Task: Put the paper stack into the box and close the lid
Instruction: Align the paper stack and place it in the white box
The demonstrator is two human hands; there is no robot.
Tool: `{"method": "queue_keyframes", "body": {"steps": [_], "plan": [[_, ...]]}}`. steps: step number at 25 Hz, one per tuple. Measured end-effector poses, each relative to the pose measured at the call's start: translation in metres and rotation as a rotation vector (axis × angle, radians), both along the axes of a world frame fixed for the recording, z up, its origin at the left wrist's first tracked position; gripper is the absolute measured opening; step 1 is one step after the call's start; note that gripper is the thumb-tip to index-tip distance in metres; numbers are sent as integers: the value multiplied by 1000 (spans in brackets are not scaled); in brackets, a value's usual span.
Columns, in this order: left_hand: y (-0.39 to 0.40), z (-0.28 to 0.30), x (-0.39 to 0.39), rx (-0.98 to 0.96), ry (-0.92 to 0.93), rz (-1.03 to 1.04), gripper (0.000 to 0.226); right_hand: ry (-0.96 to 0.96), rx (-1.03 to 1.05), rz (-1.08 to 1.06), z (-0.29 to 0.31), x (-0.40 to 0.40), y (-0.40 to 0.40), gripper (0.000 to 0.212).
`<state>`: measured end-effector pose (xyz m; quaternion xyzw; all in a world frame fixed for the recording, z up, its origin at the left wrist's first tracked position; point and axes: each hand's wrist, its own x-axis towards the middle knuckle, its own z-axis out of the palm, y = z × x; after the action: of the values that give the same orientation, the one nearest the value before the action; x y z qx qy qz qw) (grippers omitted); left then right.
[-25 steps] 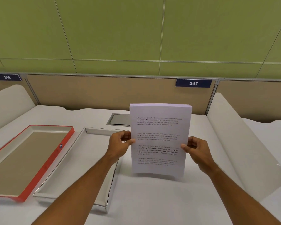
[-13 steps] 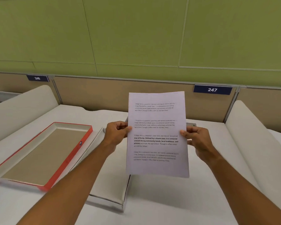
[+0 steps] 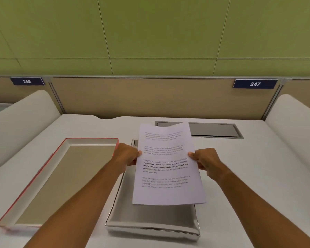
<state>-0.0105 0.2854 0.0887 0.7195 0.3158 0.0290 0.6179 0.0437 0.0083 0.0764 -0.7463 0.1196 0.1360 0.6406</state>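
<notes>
Head cam: left hand (image 3: 126, 155) and right hand (image 3: 205, 161) fingers pinch the paper stack (image 3: 166, 165) by its side edges; it's tilted above the open box (image 3: 150, 217). Red-edged lid (image 3: 61, 179) sits on the bench (image 3: 249, 158), left of the left fingers.

Paper stack (image 3: 168, 165) held above open box (image 3: 150, 221), over its far and middle part, tilted. Left hand (image 3: 127, 156) on stack's left edge, right hand (image 3: 204, 161) on right edge. Lid (image 3: 43, 185) on desk (image 3: 249, 176) just left of box, inside up. Cable hatch (image 3: 213, 129) behind stack. Curved dividers at both desk sides.
</notes>
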Motion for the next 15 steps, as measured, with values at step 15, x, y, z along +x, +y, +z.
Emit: {"method": "queue_keyframes", "body": {"steps": [15], "plan": [[25,-50,11,370,290,-223,25,63,-547,-25,-46,-26,70,20]]}}
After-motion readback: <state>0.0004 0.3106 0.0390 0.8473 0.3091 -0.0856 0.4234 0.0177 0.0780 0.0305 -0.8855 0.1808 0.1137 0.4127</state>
